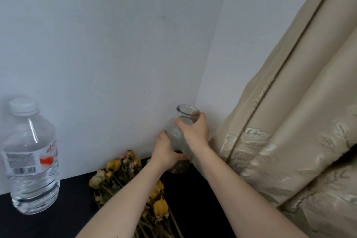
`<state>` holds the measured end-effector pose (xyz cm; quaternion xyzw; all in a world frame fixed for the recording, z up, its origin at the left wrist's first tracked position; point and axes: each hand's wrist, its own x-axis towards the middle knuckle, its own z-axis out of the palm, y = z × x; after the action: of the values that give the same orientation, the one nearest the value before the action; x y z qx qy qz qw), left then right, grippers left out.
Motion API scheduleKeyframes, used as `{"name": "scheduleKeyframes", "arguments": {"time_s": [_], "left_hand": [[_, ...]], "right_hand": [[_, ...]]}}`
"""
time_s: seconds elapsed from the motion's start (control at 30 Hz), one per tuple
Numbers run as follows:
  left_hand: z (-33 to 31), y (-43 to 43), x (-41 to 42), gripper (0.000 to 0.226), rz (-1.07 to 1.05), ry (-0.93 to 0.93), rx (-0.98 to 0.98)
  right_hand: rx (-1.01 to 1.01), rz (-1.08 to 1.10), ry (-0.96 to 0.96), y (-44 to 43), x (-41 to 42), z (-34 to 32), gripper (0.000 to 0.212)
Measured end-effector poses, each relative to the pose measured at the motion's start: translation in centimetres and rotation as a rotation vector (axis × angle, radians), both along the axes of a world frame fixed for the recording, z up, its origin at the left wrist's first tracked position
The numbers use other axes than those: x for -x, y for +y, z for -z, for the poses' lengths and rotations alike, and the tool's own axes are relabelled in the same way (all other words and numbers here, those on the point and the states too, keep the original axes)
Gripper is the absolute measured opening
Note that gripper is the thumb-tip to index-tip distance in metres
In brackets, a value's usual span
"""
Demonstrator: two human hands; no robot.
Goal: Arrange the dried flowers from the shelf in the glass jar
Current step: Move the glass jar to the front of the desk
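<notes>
The glass jar (176, 137) is clear, with a round body, a narrow neck and an open flared mouth. It leans slightly and has dark bits at its bottom. The left hand (164, 152) holds its lower body and the right hand (195, 131) its neck. Just left of it, the dried flowers (116, 172), yellow and faded pink with brown stems, lie flat on the black shelf (77, 199).

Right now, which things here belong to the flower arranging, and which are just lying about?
Part of the job: glass jar, held at its neck by the right hand and lower down by the left hand; dried flowers lying on the dark shelf.
Just lying about: water bottle at the left; beige curtain at the right.
</notes>
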<state>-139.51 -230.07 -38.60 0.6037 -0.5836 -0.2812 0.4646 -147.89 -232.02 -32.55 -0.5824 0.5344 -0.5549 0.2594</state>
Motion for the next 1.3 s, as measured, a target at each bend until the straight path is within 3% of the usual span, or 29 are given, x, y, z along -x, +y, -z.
{"name": "scheduleKeyframes", "arguments": {"time_s": [0.2, 0.37, 0.53, 0.67, 0.8, 0.93, 1.3], "left_hand": [[-2.8, 2.2, -0.1, 0.110, -0.026, 0.026, 0.118], [-7.6, 7.0, -1.8, 0.127, -0.110, -0.097, 0.235], [-9.5, 15.3, -5.4, 0.134, -0.102, -0.016, 0.226], [-8.3, 22.8, -9.1, 0.129, -0.052, 0.056, 0.184], [-6.3, 30.3, -11.3, 0.100, -0.092, 0.143, 0.158], [-3.8, 35.7, -12.6, 0.088, -0.187, 0.181, 0.176], [0.8, 41.6, -13.0, 0.089, -0.325, 0.215, 0.178]], "right_hand": [[0.136, -0.048, -0.034, 2.5, -0.1, -3.3, 0.053], [0.230, -0.173, -0.062, 7.0, -0.9, -8.8, 0.050], [0.197, -0.340, -0.115, 13.6, -2.7, -11.4, 0.042], [0.101, -0.505, -0.155, 19.3, -4.7, -10.4, 0.043], [0.048, -0.675, -0.177, 24.7, -7.3, -8.1, 0.044], [0.030, -0.806, -0.113, 28.9, -9.4, -5.5, 0.047], [0.023, -0.878, 0.008, 33.4, -11.2, -1.6, 0.051]]}}
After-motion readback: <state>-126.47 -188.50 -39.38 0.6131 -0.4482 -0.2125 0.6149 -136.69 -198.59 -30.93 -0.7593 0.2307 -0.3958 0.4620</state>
